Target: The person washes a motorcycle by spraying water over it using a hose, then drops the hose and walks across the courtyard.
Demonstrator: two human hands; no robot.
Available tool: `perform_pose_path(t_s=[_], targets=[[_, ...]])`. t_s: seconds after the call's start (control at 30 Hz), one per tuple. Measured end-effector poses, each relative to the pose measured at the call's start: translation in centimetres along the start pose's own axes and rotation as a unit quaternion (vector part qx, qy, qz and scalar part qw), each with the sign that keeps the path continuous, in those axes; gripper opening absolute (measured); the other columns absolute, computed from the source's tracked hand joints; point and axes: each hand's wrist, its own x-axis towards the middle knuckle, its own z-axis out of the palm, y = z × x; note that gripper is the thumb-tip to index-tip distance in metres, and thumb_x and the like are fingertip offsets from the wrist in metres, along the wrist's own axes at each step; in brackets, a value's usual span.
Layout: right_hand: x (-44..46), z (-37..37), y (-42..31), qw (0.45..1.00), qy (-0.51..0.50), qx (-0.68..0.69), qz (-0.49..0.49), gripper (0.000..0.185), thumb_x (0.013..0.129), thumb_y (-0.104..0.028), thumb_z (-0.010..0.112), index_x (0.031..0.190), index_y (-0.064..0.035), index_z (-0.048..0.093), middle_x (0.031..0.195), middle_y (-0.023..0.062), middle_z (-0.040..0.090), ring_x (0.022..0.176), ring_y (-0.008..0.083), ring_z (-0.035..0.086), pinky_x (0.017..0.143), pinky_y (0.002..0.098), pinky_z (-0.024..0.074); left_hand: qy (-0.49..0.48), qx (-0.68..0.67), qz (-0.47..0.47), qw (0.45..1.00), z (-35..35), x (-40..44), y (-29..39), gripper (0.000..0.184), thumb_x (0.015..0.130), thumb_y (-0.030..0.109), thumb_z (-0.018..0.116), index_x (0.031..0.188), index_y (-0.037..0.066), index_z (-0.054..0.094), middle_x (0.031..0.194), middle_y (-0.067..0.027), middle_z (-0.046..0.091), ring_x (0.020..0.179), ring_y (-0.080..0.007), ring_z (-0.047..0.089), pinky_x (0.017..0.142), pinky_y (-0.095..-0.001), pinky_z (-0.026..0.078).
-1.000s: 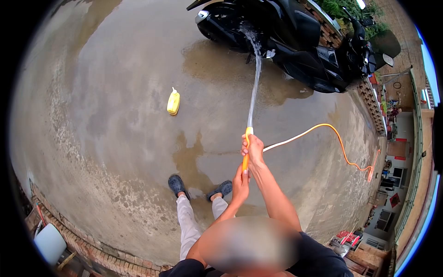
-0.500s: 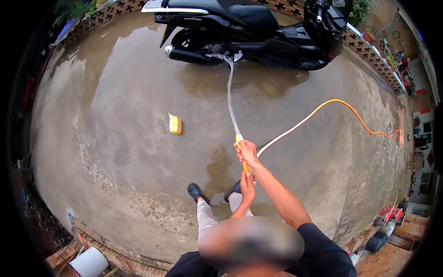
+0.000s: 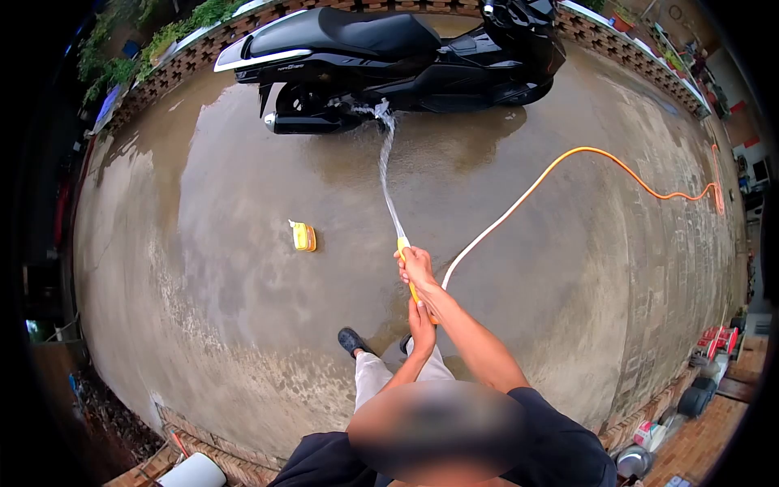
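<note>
My right hand [image 3: 415, 266] is wrapped round the orange front end of a garden hose [image 3: 519, 213], close to its mouth. Just behind it, my left hand [image 3: 422, 323] holds the hose lower down, fingers partly hidden. A stream of water [image 3: 387, 174] leaves the mouth and splashes on the lower side of a black motor scooter [image 3: 454, 79], near the rear wheel and exhaust. The scooter stands upright across the far side of the wet concrete. From my hands the hose loops away to the right, pale at first, then orange.
A yellow container [image 3: 304, 237] stands on the concrete to the left of the stream. A low openwork brick wall [image 3: 191, 71] runs behind the scooter. Red wheeled equipment [image 3: 716, 342] and a white cylinder [image 3: 193, 471] lie at the near edges.
The view has shifted, so the scooter appears further left and the container lower. Both hands keep hold of the hose, and water still strikes the scooter's lower side.
</note>
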Motion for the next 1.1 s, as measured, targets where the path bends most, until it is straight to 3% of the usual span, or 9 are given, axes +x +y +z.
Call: perform_pose_path(t_s=[0.03,0.1,0.17,0.27,0.37,0.63,0.7,0.83,1.1], targets=[[-0.3,-0.7,-0.6,1.000,0.004,0.006,-0.003,0.023,0.100,-0.019,0.045,0.092,-0.0015,0.058,0.064,0.0003,0.048,0.041,0.0077,0.038,0.038,0.0249,0.0317,0.011,0.014,0.035,0.999,0.6,0.0,0.4,0.032,0.110,0.027,0.035,0.122,0.002,0.051,0.091,-0.0007,0.051,0.080,-0.0073,0.045,0.072,-0.0244,0.040],[-0.8,-2.0,-1.7,0.993,0.079,0.078,-0.025,0.023,0.100,-0.019,0.045,0.093,-0.0011,0.057,0.064,0.0004,0.047,0.041,0.0077,0.038,0.038,0.0253,0.0321,-0.009,0.033,0.039,0.999,1.2,-0.3,0.5,0.031,0.110,0.027,0.036,0.120,0.002,0.052,0.090,0.0000,0.051,0.078,-0.0069,0.044,0.069,-0.0241,0.040],[-1.2,-3.3,-2.9,0.998,0.048,0.048,-0.017,0.023,0.100,-0.019,0.045,0.094,-0.0009,0.057,0.064,0.0004,0.047,0.042,0.0076,0.038,0.039,0.0253,0.0325,-0.049,0.031,0.016,0.998,2.2,-0.5,1.0,0.032,0.109,0.027,0.036,0.122,0.002,0.053,0.085,0.0013,0.050,0.073,-0.0063,0.043,0.064,-0.0237,0.038],[-1.9,-5.7,-4.6,0.984,0.116,0.124,-0.049,0.023,0.100,-0.019,0.044,0.095,-0.0005,0.056,0.065,0.0004,0.046,0.043,0.0079,0.038,0.039,0.0257,0.0327,-0.073,0.033,0.009,0.997,4.3,-0.9,1.8,0.033,0.109,0.027,0.037,0.125,0.003,0.052,0.081,0.0029,0.048,0.068,-0.0054,0.041,0.059,-0.0230,0.035],[-2.6,-7.7,-6.0,0.992,0.078,0.091,-0.027,0.024,0.100,-0.019,0.043,0.095,-0.0002,0.056,0.065,0.0008,0.046,0.043,0.0082,0.038,0.039,0.0259,0.0328,-0.110,0.037,-0.029,0.993,5.8,-1.4,1.7,0.034,0.109,0.026,0.037,0.129,0.003,0.052,0.079,0.0034,0.046,0.067,-0.0053,0.040,0.057,-0.0226,0.034],[-3.8,-12.1,-7.6,0.962,0.179,0.198,-0.063,0.023,0.100,-0.019,0.044,0.095,0.0000,0.056,0.066,0.0015,0.047,0.043,0.0079,0.037,0.039,0.0257,0.0327,-0.153,0.035,-0.054,0.986,8.5,-1.8,0.7,0.029,0.109,0.023,0.038,0.122,0.002,0.054,0.080,0.0027,0.048,0.069,-0.0068,0.041,0.061,-0.0237,0.037],[-4.3,-12.5,-8.1,0.983,0.126,0.118,-0.062,0.023,0.099,-0.018,0.044,0.091,0.0001,0.057,0.064,0.0022,0.047,0.041,0.0092,0.038,0.037,0.0267,0.0316,-0.171,0.040,-0.065,0.982,9.3,-2.1,0.1,0.028,0.109,0.022,0.038,0.121,0.002,0.054,0.081,0.0024,0.048,0.070,-0.0074,0.042,0.062,-0.0245,0.038],[-4.8,-14.0,-8.2,0.962,0.193,0.175,-0.075,0.025,0.099,-0.019,0.043,0.092,0.0002,0.058,0.064,0.0021,0.047,0.041,0.0089,0.038,0.037,0.0269,0.0316,-0.168,0.039,-0.035,0.984,9.7,-3.0,-0.4,0.031,0.109,0.026,0.038,0.122,0.003,0.055,0.080,0.0033,0.050,0.067,-0.0051,0.043,0.058,-0.0224,0.038],[-7.3,-16.1,-12.2,0.965,0.170,0.168,-0.104,0.024,0.099,-0.019,0.044,0.092,-0.0002,0.058,0.064,0.0020,0.047,0.041,0.0090,0.038,0.038,0.0265,0.0317,-0.202,0.048,-0.065,0.976,13.3,-4.1,2.7,0.027,0.109,0.024,0.038,0.118,0.005,0.055,0.078,0.0040,0.048,0.066,-0.0052,0.042,0.057,-0.0229,0.036]])
